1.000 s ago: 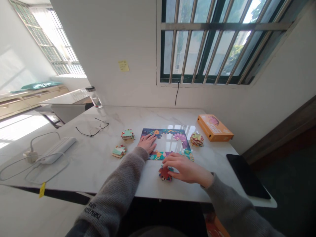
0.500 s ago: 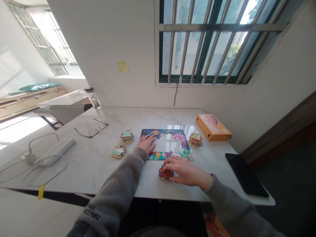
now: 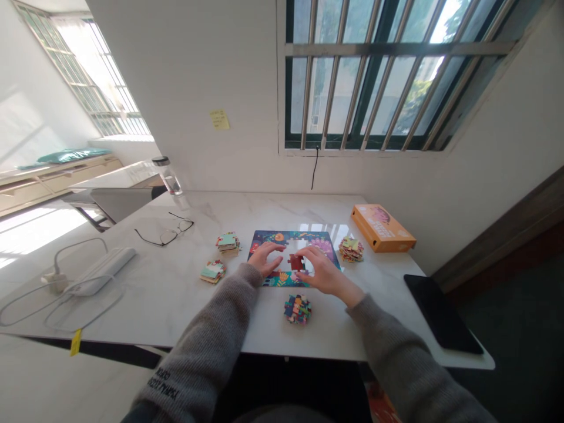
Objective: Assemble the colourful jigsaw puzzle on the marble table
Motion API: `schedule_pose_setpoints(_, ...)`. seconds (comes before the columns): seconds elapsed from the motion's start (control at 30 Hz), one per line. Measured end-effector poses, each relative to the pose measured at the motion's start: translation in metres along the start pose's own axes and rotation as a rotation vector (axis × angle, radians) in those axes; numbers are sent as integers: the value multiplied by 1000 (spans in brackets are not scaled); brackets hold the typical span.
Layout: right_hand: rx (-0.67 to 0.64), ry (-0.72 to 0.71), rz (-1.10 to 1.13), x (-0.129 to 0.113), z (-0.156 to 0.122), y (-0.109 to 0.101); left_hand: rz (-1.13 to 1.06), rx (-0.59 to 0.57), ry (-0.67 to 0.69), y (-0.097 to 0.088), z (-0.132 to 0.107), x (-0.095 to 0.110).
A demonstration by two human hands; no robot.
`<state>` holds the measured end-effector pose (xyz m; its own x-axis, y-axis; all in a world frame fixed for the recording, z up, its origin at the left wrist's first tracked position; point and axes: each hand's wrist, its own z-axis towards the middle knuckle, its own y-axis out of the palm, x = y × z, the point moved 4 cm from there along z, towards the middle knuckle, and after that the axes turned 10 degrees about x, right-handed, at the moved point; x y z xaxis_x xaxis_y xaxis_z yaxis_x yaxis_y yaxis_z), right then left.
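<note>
We spread our left hand (image 3: 263, 259) and curve our right hand (image 3: 324, 272) beside a red jigsaw piece (image 3: 296, 262), grip unclear; light, stiff card, likely best held by its edges.

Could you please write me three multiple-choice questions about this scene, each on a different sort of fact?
1. Where is the red puzzle piece?
A) On the black tablet
B) Over the gap in the partly built puzzle
C) On the orange box

2. How many stacks of puzzle pieces lie on the marble table?
A) Two
B) Three
C) Four

3. How do the glasses lie?
A) Folded shut
B) Open
C) Upside down on the tablet

Answers:
1. B: it is between the left hand and right hand.
2. C: two lie left of the puzzle, one right, one nearer the person.
3. B: the temples are spread.
</note>
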<state>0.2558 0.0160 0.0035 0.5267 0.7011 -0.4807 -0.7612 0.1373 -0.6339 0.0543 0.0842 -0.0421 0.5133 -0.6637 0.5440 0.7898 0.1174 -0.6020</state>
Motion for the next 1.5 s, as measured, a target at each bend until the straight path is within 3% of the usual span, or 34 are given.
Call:
schedule_pose_setpoints(0.13, 64, 26, -64, 16, 11, 11, -82, -48, 51, 5, -3, 14)
schedule_pose_setpoints(0.37, 66, -14, -113, 12, 11, 22, 7, -48, 91, 9, 0, 11)
schedule_pose_setpoints(0.67, 97, 18, 63, 16, -4, 16, -60, -44, 73, 9, -2, 14)
schedule_pose_setpoints(0.9, 202, 246, 264, 37, -10, 23, -112, -98, 69, 11, -5, 22)
schedule_pose_setpoints(1.1, 198, 428, 463, 53, -10, 31, -159, -136, 54, 17, -7, 31)
schedule_pose_setpoints(1.33, 161, 506, 584, 52, -11, 31, -176, -114, 55, 18, -8, 29)
schedule_pose_setpoints(1.5, 171, 501, 587, 48, -10, 27, -131, -21, 90, 16, -5, 24)
